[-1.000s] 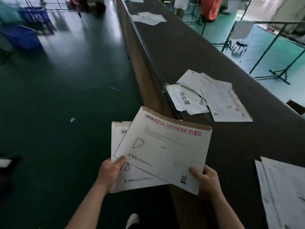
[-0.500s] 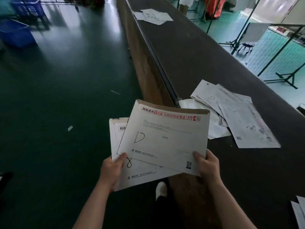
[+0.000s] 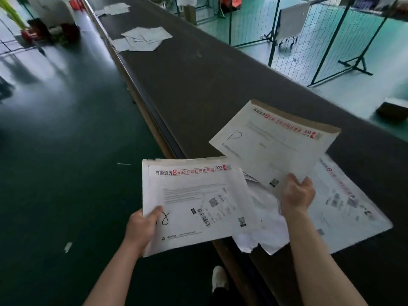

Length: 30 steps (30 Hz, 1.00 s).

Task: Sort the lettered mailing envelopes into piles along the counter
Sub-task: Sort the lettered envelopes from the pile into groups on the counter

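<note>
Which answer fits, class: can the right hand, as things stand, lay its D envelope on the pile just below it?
Probably yes. The right hand grips the D envelope directly over the near pile on the counter, with nothing between them. The left hand holds its own stack off to the side.

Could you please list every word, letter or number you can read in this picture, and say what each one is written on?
"网购退货8元起 立即扫码优惠退": red banner on the envelope in the left hand.
Handwritten "B", partly covered: same envelope.
Handwritten "D": envelope in the right hand.
Its red banner: only "8" is clear.
Envelope lying on the counter: "8" in its banner; the rest is blurred.
Fine print, barcodes, far piles: unreadable.
</note>
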Motion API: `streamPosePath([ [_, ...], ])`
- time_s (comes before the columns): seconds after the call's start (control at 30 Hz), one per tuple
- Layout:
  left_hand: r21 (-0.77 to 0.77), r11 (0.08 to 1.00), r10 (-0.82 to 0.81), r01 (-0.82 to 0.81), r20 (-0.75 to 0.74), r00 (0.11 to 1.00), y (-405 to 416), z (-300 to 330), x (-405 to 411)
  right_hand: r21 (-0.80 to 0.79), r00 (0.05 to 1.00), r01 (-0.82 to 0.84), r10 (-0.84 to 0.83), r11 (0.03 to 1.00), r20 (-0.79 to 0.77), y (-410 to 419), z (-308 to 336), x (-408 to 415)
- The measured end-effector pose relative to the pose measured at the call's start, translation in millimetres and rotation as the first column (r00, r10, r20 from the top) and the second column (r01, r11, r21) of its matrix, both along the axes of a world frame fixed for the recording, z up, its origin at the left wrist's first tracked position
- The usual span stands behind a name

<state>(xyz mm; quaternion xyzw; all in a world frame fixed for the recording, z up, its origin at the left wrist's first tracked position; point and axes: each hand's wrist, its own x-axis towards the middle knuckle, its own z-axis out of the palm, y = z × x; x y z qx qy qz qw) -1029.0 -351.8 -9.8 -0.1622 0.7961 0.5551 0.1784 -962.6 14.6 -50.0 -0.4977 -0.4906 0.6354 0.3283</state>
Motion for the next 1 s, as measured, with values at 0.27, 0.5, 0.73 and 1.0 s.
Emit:
streamPosePath([
  [0.27,-0.036,0.991,-0.127,0.131,0.098,0.987,30.9,-4.0,-83.7,-0.096,0.976,0.138,-0.120,0.986,0.179,79.9,-20.4,-84.2],
  [0.5,0.019,0.995,-0.101,0.100,0.083,0.991,29.7,-21.7,-153.6,-0.045,0.886,-0.019,0.038,0.999,0.461,16.3,-18.0,-107.7],
  [0.73,0.083,0.995,-0.049,0.046,0.025,0.999,-51.1,-27.0,-273.0,-0.155,0.693,-0.539,0.540,0.828,0.477,-126.2,-13.4,-264.8],
  [1.0,0.140,0.944,0.297,-0.299,0.032,0.954,-235.0,-31.5,-404.8,-0.198,0.368,-0.821,0.762,0.535,0.533,-310.8,19.7,-468.2],
])
